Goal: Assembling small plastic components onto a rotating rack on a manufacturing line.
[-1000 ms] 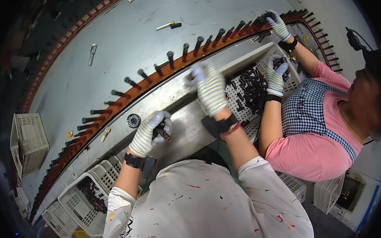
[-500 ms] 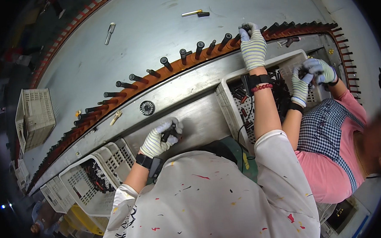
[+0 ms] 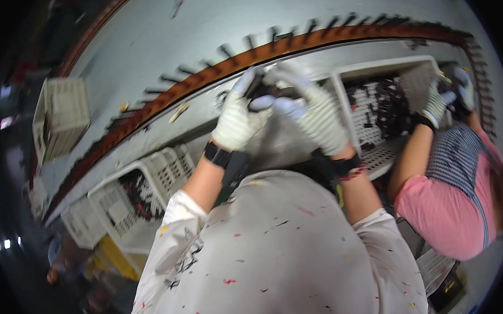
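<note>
Two gloved hands come close together before us, above the metal bench, fingertips toward its far edge. We see the left hand closed narrowly on a dark part, which lies between its thumb and fingers, on the side facing the right hand. That one bends inward, but blur keeps us from telling whether it grips anything. To the right we see dark pieces inside a crate; past the bench's far edge curves an orange rail.
</note>
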`<state>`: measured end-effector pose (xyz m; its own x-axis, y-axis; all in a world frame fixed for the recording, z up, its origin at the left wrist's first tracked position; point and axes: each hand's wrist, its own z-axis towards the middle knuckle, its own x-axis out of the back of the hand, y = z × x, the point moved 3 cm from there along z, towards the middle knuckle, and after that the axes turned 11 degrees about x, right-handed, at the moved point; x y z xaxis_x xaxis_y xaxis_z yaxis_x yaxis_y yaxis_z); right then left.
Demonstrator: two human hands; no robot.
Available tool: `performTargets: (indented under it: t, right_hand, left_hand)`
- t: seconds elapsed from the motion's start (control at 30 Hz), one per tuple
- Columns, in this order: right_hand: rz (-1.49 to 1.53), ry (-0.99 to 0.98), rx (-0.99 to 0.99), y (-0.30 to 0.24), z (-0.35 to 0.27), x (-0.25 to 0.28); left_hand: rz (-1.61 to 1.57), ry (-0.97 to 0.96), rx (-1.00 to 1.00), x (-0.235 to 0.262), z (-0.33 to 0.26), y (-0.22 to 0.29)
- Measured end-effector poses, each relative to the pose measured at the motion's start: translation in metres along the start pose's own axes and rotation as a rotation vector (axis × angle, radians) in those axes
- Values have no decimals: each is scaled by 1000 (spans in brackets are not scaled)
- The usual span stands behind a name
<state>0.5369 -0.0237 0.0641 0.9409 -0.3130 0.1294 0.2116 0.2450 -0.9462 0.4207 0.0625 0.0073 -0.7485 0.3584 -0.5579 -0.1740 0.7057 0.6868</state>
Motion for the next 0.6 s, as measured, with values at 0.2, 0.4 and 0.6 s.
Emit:
performTargets:
  t: [0.2, 0.4, 0.6]
  right_hand:
    - [-83, 39, 142, 7, -7, 4]
    - [-130, 261, 192, 9, -11, 15]
    - [-158, 947, -43, 31, 31, 150]
  left_hand:
    - [-566, -24, 482, -17, -6, -2]
    - [-477, -157, 503, -34, 6, -5]
    - [-147, -198, 523, -20, 3, -20]
